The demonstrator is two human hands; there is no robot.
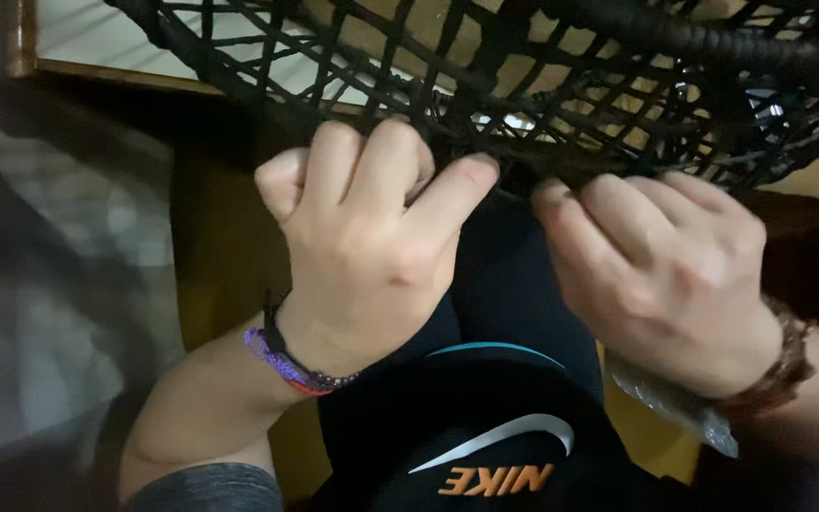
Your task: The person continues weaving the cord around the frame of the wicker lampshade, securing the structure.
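Black cloth with a pale curved mark and orange lettering fills the nearest part of the view: a dark garment (485,446) lies below the hands, apparently on the person's lap, and a grey sleeve (210,488) is seen at the lower left. Just above, a purple and black beaded band (286,365) is worn on the left wrist and a brown beaded bracelet (789,365) on the right. A crumpled strip of clear plastic (675,408) is seen under the right wrist; what holds it cannot be told. The left hand (372,237) is curled into a loose fist, its fingers bent tightly and its thumb pressed forward against the lower edge of the weave (542,104), seemingly so that a strand is pinched and kept taut. The right hand (665,256) is closed narrowly as well, fingertips gathered at the same edge just beside the left thumb, as if a strand end were being gripped; the strand itself is hidden by the fingers, so exactly what is held cannot be told. The weave, a lattice of dark cord on a thick wrapped rim, is tilted over the hands, which brings its edge within reach. Beyond it, a brown wooden surface (229,246) and a pale floor are glimpsed through the gaps.
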